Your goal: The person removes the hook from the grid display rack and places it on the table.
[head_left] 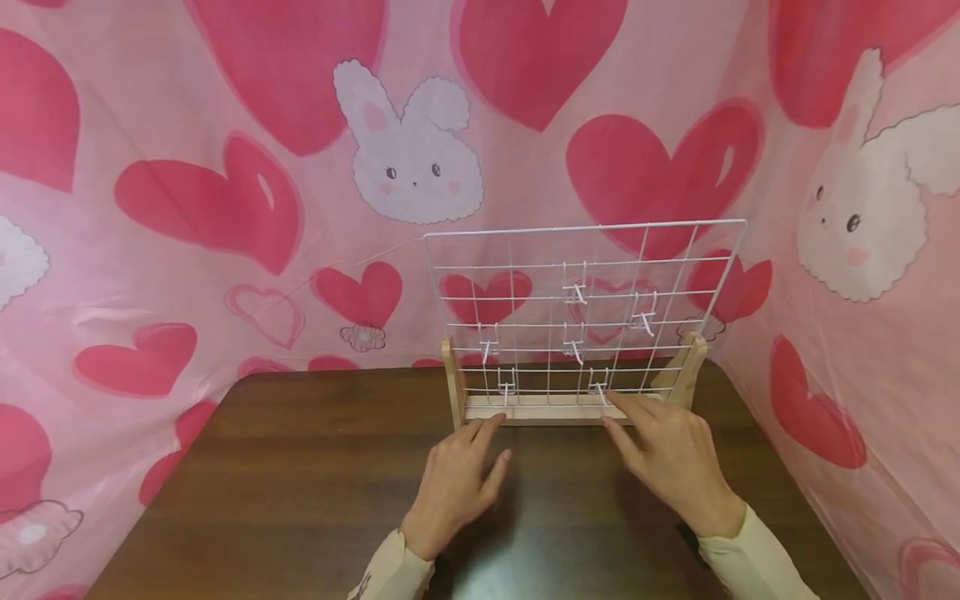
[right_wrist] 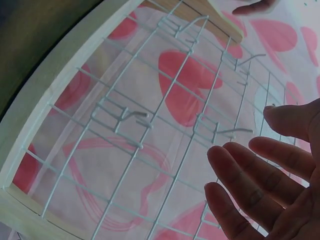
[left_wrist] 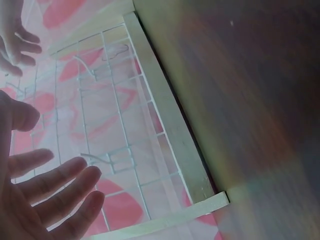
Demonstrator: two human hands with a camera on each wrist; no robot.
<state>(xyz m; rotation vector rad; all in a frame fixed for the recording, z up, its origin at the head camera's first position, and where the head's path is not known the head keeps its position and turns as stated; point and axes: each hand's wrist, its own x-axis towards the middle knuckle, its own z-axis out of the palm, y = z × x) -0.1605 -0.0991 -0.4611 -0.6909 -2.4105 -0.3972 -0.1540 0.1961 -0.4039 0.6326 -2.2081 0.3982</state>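
Observation:
A white wire grid rack (head_left: pixel 550 324) stands upright in a pale wooden base (head_left: pixel 547 413), with several white wire hooks (head_left: pixel 573 347) hung on its bars. My left hand (head_left: pixel 457 475) is just in front of the base's left part, fingers loosely extended and holding nothing. On the other side, my right hand (head_left: pixel 671 454) reaches toward the lower right hook (head_left: pixel 598 387); in the head view its fingertips overlap the grid near it. The right wrist view shows that hand's relaxed fingers (right_wrist: pixel 250 190) in front of the grid, grasping nothing. Whether any fingertip touches the wire, I cannot tell.
The rack stands near the back edge of a dark brown wooden table (head_left: pixel 315 467). Wooden side supports (head_left: pixel 453 382) hold the grid at both ends. Pink cloth (head_left: pixel 225 100) with hearts and rabbits hangs close behind and on both sides.

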